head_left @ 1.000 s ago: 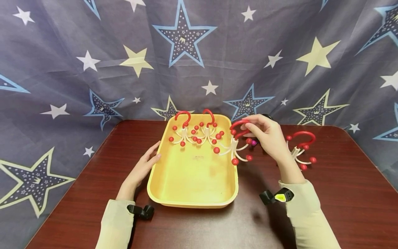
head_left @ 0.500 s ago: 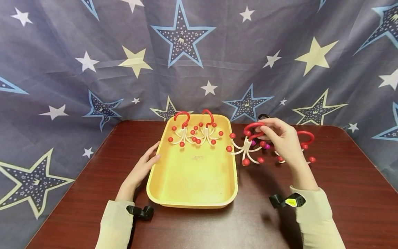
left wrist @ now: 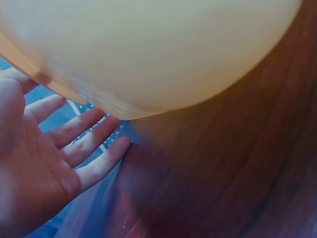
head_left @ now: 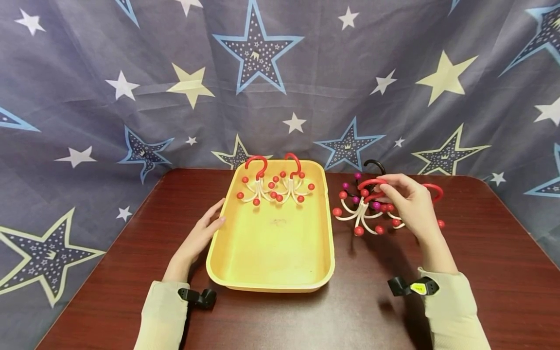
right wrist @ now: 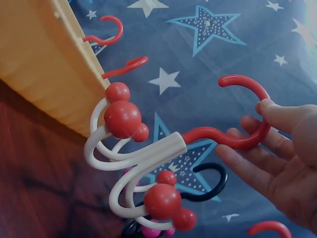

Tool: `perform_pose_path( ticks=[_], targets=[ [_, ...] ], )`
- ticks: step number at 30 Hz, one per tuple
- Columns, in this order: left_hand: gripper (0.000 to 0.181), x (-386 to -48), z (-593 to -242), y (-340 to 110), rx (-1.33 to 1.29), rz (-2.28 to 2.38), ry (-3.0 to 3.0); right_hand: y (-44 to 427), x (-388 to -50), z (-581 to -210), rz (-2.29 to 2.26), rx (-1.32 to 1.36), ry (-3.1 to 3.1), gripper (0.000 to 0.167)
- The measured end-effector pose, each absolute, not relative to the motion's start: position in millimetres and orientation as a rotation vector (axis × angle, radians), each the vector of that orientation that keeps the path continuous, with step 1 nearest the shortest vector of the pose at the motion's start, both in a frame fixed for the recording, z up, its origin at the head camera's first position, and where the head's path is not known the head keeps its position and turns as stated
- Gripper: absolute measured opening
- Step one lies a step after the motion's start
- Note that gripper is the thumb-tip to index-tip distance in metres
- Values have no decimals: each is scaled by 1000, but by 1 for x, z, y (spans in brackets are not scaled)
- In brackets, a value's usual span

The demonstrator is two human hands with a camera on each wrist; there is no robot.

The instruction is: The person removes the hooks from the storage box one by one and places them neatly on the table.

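Observation:
My right hand [head_left: 409, 204] pinches the red hook of a white, several-armed hanger [head_left: 362, 210] with red ball tips, held up right of the yellow tray [head_left: 271, 262]. In the right wrist view the thumb and fingers of my right hand [right wrist: 282, 148] grip the curve of the red hook [right wrist: 242, 141]. My left hand [head_left: 199, 240] touches the tray's left rim, its fingers spread and relaxed; the left wrist view shows that hand [left wrist: 54, 153] beside the tray's wall [left wrist: 148, 59]. Two similar hangers [head_left: 259, 187] [head_left: 292, 187] stand at the tray's far end.
Behind the held hanger is a black hanger [head_left: 375, 165] with purple balls. Another red-hooked hanger [head_left: 435, 192] stands on the dark red table [head_left: 494, 253], partly hidden by my right hand. A grey curtain with stars [head_left: 297, 63] hangs behind the table.
My right hand has carried the held hanger rightward from over the tray's right rim to beside the tray. The black hanger shows more fully. My left hand has stayed at the rim.

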State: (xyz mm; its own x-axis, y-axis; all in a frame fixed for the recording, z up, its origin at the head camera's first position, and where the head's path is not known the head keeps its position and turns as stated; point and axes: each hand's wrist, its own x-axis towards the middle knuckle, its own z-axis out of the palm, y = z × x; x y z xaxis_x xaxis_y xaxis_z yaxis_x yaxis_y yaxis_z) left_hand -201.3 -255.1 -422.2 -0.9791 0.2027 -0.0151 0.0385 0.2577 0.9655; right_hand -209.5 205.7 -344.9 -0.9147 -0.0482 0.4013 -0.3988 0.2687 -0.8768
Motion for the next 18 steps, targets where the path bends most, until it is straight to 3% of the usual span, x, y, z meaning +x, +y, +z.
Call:
perform_pose_path(
  ticks=[18],
  targets=[
    [54, -202, -423, -255, 221, 1809, 2404, 211, -215, -362, 1598, 400, -2285, 25]
  ],
)
